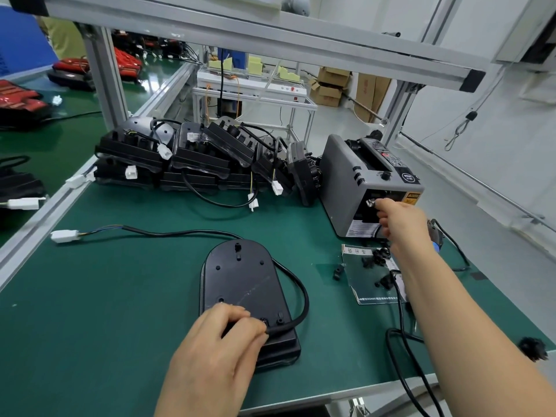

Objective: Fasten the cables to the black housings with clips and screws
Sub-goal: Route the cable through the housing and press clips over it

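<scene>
From my head camera: the flat black plastic housing [240, 284] lies face down on the green bench mat [120, 296] in front of me; my left hand [216, 341] rests on its near end, fingers curled round the black cable [306, 299], which loops past the right side and runs off to a white connector [64, 236]; my right hand [397, 218] reaches to the grey tape dispenser [346, 182], fingers bunched at its outlet, though I cannot tell whether they grip anything; small black clips [376, 260] lie beside it on paper.
</scene>
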A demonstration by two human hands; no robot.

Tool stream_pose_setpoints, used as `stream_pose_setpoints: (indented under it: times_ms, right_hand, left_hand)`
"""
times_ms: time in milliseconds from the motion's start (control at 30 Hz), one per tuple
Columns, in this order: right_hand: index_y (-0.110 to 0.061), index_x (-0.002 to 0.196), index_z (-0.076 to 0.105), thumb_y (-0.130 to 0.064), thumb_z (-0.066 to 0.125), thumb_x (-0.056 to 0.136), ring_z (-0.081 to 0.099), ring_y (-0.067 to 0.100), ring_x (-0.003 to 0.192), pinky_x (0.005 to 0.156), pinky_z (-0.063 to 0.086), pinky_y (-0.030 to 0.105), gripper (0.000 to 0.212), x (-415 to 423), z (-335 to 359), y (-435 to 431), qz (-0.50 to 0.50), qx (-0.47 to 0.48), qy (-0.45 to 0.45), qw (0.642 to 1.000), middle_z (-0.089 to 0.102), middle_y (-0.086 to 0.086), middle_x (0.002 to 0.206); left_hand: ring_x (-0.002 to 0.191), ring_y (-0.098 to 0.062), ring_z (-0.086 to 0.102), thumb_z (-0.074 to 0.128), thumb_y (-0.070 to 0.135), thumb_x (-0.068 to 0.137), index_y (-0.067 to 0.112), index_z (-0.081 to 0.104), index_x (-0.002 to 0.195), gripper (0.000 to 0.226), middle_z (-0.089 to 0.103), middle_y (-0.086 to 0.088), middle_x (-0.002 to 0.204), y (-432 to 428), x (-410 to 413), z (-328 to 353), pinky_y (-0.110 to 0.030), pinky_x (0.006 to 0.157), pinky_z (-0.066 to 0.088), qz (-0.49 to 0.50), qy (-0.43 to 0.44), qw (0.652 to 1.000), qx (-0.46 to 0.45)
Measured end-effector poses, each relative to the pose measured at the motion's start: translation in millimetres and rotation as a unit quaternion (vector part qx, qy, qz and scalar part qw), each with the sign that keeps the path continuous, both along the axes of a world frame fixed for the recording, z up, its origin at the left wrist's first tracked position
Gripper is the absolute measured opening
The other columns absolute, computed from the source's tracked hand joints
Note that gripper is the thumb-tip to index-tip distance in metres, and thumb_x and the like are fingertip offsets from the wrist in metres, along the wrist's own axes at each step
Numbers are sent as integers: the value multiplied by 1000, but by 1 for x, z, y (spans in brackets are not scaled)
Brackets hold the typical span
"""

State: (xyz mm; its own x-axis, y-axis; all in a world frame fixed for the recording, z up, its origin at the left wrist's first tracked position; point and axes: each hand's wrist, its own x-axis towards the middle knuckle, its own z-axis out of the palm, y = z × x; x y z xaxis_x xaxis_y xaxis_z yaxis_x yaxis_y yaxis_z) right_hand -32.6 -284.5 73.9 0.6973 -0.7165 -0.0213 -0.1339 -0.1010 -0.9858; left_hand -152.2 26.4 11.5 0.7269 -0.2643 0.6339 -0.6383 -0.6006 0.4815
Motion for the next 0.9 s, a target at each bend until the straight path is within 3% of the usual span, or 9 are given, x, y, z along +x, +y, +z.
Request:
stream_pose_setpoints:
  times_ms: [200,300,400,500,633,700,767,900]
  right_hand:
    - [-18,68,67,-17,65,82,50,9,65,62,39,23,15,-20,10,57,233,-51,19,971,60,-7,64]
    - [-26,60,69,-18,66,81,53,3,69,69,39,22,22,-25,13,95,349,-86,45,932,63,-14,65]
    - [-27,56,65,-16,68,81,54,-5,65,66,40,9,27,-28,14,130,445,-99,67,887,64,-16,67]
    - [-25,58,62,-17,70,81,51,3,70,71,40,15,26,-28,11,154,490,-134,88,857,59,-10,74]
    - [-18,61,63,-13,70,80,57,11,76,78,45,24,21,-32,5,172,551,-205,106,802,62,0,87]
    - [-4,66,66,-9,70,80,58,11,85,79,44,16,15,-35,2,175,566,-239,103,782,65,9,92]
    - [2,70,67,-6,70,79,53,-4,81,73,37,1,12,-37,3,175,574,-254,97,773,67,11,94]
    - [-4,72,72,-10,72,78,49,-11,85,77,36,2,8,-40,2,174,588,-248,118,761,66,2,99]
  left_hand:
    - [88,2,54,51,40,84,27,70,80,24,62,19,82,9,6,6,-14,74,42,-10,18,1000,2]
    - [88,4,53,49,37,87,26,69,86,23,61,24,86,16,15,9,-11,77,41,-6,38,999,-38]
    - [94,2,50,49,30,89,29,67,91,18,59,24,94,27,30,8,-6,84,34,65,76,989,-106]
    - [102,4,46,52,16,94,45,60,93,30,57,28,98,39,47,4,-8,86,32,127,154,965,-171]
    - [122,5,37,55,13,91,38,59,118,37,45,26,122,41,52,-5,-17,100,27,115,266,944,-156]
    - [127,17,22,54,17,91,39,53,127,43,32,42,121,39,47,-8,-18,106,25,86,283,945,-139]
    - [126,27,9,55,19,91,40,49,131,45,29,47,122,39,45,-10,-22,111,23,64,292,946,-125]
    - [129,25,5,55,24,91,41,47,132,45,32,44,128,42,45,-11,-23,114,19,58,297,945,-120]
